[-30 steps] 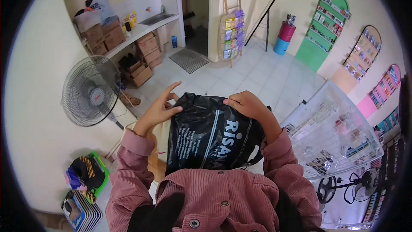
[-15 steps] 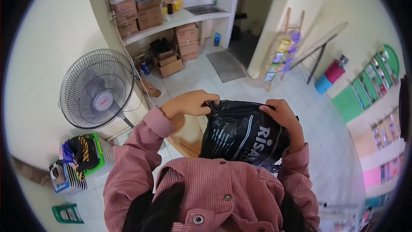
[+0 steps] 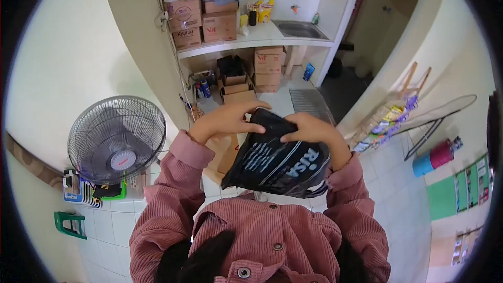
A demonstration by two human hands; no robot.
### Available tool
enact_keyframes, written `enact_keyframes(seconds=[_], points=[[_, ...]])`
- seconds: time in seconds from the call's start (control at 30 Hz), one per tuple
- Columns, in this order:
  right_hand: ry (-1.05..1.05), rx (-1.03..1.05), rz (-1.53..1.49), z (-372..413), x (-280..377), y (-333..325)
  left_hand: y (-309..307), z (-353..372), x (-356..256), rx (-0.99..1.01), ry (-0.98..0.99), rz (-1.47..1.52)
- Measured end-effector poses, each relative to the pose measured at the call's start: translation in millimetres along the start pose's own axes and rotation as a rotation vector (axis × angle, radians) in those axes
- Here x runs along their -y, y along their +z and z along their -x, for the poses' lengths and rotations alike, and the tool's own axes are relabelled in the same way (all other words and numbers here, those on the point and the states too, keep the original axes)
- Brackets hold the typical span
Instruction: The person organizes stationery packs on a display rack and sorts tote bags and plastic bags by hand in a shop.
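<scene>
A black plastic bag (image 3: 275, 165) with white lettering hangs in front of my chest, bulging toward its lower right. My left hand (image 3: 230, 119) pinches its top edge at the left, thumb in front and fingers behind. At the top right, my right hand (image 3: 314, 130) grips the bag with the thumb on the printed face. Between the hands the top of the bag is gathered and folded. What is inside cannot be seen.
A standing fan (image 3: 118, 141) is at the left, above plastic bins (image 3: 126, 191) and a green stool (image 3: 70, 224). Ahead, a counter (image 3: 251, 42) carries cardboard boxes and a sink (image 3: 301, 30). A wooden rack (image 3: 382, 118) with packets leans at the right.
My hands have come closer together, and the bag's top has bunched into a narrower fold. The view has shifted, so the counter appears further right.
</scene>
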State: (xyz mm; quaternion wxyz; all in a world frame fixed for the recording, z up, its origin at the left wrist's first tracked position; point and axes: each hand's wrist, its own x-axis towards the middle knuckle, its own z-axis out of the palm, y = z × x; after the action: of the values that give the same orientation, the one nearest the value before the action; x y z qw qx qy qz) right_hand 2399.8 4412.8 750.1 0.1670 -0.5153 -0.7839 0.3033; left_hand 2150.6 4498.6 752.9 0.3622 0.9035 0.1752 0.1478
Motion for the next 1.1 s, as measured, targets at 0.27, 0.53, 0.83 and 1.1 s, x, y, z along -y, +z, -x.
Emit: enact_keyframes(seconds=[0.27, 0.53, 0.83, 1.1], points=[[0.145, -0.606, -0.537, -57.9, -134.6, -126.7, -14.0, -54.0, 191.6, -0.148, -0.227, 0.273], [0.075, -0.916, -0.737, -166.8, -247.5, -185.5, 10.0, -181.6, 257.9, -0.246, -0.247, 0.776], [0.201, -0.353, -0.939, -226.5, -412.1, -165.3, -14.3, -258.6, 292.6, -0.538, -0.583, 1.107], [0.168, -0.301, -0.710, -342.2, -464.8, -217.0, -19.8, -280.9, 335.3, -0.901, -0.643, 0.750]])
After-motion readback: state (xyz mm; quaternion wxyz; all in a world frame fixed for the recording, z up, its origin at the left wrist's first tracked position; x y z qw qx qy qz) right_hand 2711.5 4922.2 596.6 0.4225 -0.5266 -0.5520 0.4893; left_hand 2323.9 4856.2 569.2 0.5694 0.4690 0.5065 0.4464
